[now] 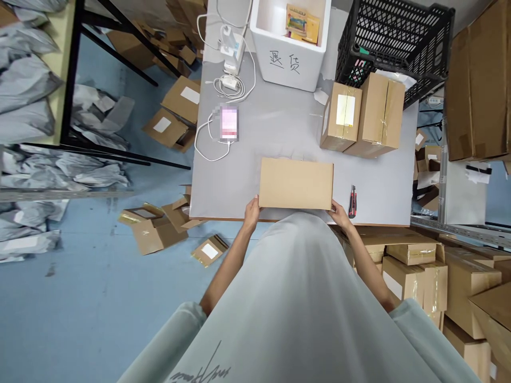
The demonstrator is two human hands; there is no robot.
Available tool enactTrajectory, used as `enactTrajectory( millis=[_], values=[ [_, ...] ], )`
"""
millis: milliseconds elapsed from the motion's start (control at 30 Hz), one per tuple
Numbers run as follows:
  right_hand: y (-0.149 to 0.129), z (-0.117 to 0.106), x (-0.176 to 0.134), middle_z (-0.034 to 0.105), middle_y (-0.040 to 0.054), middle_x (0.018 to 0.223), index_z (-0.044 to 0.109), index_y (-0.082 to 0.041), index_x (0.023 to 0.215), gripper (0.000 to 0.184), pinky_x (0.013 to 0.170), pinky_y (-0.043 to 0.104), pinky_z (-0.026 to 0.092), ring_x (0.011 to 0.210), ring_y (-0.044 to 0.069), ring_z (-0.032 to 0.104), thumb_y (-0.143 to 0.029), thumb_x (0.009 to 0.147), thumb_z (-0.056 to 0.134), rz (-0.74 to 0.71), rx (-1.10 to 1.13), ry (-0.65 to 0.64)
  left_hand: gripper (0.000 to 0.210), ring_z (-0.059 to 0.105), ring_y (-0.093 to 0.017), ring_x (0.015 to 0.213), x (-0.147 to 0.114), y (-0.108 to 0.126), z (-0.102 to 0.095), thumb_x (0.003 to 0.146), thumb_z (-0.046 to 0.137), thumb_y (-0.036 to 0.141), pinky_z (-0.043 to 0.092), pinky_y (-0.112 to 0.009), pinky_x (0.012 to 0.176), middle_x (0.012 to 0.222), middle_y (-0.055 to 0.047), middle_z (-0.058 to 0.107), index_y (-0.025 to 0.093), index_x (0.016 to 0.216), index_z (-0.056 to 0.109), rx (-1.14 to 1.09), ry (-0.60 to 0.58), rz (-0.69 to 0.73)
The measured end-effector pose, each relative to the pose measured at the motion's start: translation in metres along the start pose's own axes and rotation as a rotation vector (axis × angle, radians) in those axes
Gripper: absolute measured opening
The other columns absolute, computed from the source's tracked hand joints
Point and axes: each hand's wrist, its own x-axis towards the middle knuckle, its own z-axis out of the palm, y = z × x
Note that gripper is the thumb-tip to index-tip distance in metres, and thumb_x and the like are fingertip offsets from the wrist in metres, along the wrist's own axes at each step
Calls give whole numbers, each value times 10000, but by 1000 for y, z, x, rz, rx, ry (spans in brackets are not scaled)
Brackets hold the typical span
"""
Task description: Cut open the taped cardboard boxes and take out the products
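A plain brown cardboard box (296, 183) sits at the front edge of the grey table (279, 125), right before my body. My left hand (252, 211) grips its lower left corner. At the lower right corner, my right hand (339, 214) holds it the same way. The fingers of both hands are partly hidden by the box. A red and black utility knife (352, 202) lies on the table just right of my right hand.
Two taped cardboard boxes (373, 114) stand at the back right, in front of a black plastic crate (393, 42). A white foam bin (288, 64) stands at the back. A charging phone (229, 123) and power strip (231, 53) lie left. Opened cartons (155, 234) litter the floor.
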Motion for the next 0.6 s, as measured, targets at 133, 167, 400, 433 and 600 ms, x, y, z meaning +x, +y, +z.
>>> enactTrajectory(
  millis=[133,167,400,433,600],
  values=[
    [0,8,-3,764,132,1512,731,-194,1510,867,1269,549,517,1416,342,699,-594,750,849,-17,21,-20,710,768,-358,1293,-4,8,4,1125,379,693,667,-573,1107,1217,-208,828,137,1273,795,-80,45,-146],
    [-2,8,-4,741,130,1549,723,-201,1518,881,1268,556,519,1441,346,681,-619,752,848,-19,23,-15,692,762,-367,1302,-4,11,3,1126,399,679,656,-590,1122,1232,-215,822,130,1273,793,-95,49,-164],
    [-43,3,-5,711,135,1566,783,-235,1401,726,1265,537,535,1481,329,649,-751,890,761,-179,8,70,773,743,-325,1268,3,44,-13,1067,443,824,625,-507,1131,1276,-209,778,143,1205,783,-155,97,-64],
    [-52,2,-6,721,140,1545,799,-237,1374,701,1254,528,544,1469,329,654,-762,914,740,-208,-4,98,781,734,-314,1256,3,51,-15,1053,452,845,626,-484,1116,1260,-192,770,155,1186,793,-142,104,-2],
    [-91,1,-9,815,151,1287,861,-208,1212,731,1130,521,606,1215,330,747,-855,970,622,-206,-166,262,651,689,-252,1085,0,80,-22,943,715,793,618,-376,999,1074,-90,677,195,1166,847,58,170,208]
  ],
)
